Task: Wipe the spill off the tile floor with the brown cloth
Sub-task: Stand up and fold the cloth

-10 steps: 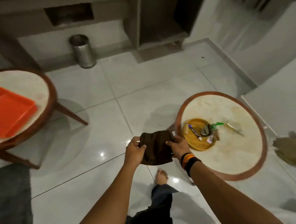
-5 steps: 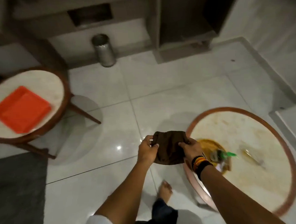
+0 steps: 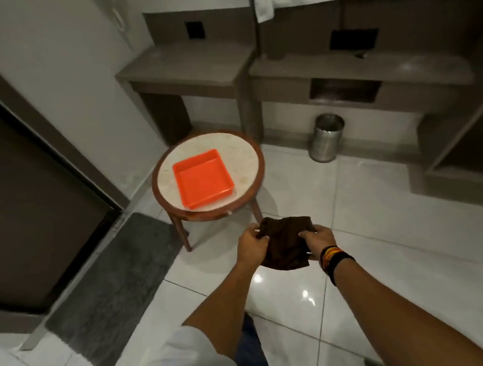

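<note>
- Now both hands grasp the brown cloth (image 3: 287, 244) above the tile floor (image 3: 377, 231), in the middle of the view.
- Left hand (image 3: 250, 245) pinches the cloth's upper left edge, fingers curled tight around a bunched fold.
- Right hand (image 3: 317, 236) clenches the cloth's upper right edge; coloured bands (image 3: 333, 257) circle that wrist.
- Between the 2 grips the cloth hangs crumpled, its lower part drooping below both hands toward the near side, clear of the floor.
- Just beyond the cloth, to the far left, stands a round table (image 3: 250, 157) with a pale top and a wooden rim; the cloth hangs near its right front leg without touching it.
- On that table lies 1 orange tray (image 3: 202, 180).
- A metal bin (image 3: 327, 137) stands on the floor at the far right, against the base of a grey built-in desk (image 3: 340, 68).
- A dark grey mat (image 3: 114, 287) lies on the floor at the near left, beside a dark door (image 3: 31, 194).
- No spill can be made out on the glossy tiles, which show only light reflections.
</note>
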`<state>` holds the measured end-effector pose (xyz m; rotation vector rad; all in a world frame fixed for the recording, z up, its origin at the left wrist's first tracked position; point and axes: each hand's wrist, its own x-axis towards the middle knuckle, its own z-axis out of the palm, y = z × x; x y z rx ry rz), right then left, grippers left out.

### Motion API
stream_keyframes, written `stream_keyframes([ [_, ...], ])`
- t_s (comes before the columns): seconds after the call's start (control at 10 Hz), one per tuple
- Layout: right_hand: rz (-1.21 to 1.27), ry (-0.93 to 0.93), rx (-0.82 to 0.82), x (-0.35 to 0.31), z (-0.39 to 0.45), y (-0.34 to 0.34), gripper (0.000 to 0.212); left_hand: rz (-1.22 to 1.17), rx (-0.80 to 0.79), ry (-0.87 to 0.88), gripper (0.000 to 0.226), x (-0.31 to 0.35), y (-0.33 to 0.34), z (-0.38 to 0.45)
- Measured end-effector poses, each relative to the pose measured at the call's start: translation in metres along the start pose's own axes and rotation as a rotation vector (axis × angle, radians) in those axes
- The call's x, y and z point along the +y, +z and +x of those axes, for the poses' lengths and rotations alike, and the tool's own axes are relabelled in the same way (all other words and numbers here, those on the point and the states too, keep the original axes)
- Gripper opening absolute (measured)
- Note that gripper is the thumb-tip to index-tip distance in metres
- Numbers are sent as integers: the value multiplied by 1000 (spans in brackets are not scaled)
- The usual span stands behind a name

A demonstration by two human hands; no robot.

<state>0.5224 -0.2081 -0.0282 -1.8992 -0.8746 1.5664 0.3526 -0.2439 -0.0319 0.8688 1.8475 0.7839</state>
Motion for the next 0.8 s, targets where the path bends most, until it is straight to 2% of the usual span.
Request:
stream_keyframes([
  [0.1,-63,-3,-38,-30,55,68,8,-4,38,-16,38,-1,-42,72],
  [0.3,-118,68,-86,-116,118,206,18,-102,77,-90,26,7,-135,200],
  [0.4,-138,85,-117,-163,151,266,26,-164,122,-141,28,17,-180,259],
  [0.5,-163,51,-110,-202,185,312,29,-176,84,-197,44,30,-213,311],
  [0.6,-250,75,-132,-219,198,327,41,-130,-21,-241,67,36,-232,338],
  [0.7,-343,112,-160,-215,189,317,42,-53,18,-208,65,38,-242,344],
  [0.8,-307,159,-210,-209,155,292,32,53,96,-91,58,35,-251,352],
])
